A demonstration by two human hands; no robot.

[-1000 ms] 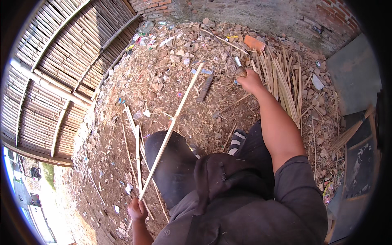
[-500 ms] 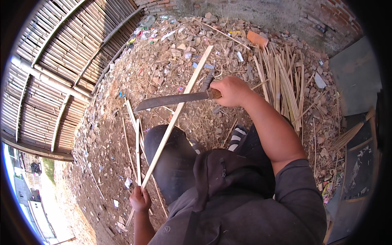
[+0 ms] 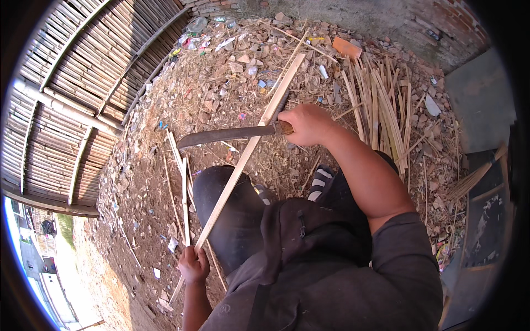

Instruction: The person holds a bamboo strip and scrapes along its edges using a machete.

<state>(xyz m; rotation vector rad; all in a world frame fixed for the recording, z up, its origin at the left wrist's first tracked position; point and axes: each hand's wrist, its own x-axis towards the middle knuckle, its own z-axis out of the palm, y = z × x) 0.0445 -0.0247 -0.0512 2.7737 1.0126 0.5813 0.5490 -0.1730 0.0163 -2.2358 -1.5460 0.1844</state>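
Note:
My right hand (image 3: 308, 124) is closed round the wooden handle of a machete (image 3: 226, 134), its long dark blade pointing left. The blade lies across a pale bamboo strip (image 3: 237, 172), which slants from lower left to upper right over my left knee. My left hand (image 3: 194, 266) grips the strip near its lower end. Beside the strip's far part a thin sliver (image 3: 291, 57) stands apart from it. Just behind the machete's handle end, a dark ridged rod (image 3: 282, 103) is partly hidden by the strip and my right hand.
A pile of split bamboo strips (image 3: 381, 107) lies at the right. More strips (image 3: 186, 204) lie beside my left knee. Rubble and litter cover the ground. A bamboo-slat wall (image 3: 83, 99) stands left, a brick wall (image 3: 353, 27) behind, and a grey panel (image 3: 480, 105) right.
The bamboo strip's far end has shifted up and right, and a thin sliver now shows beside it. The machete has moved slightly left and up; my left hand has shifted slightly right.

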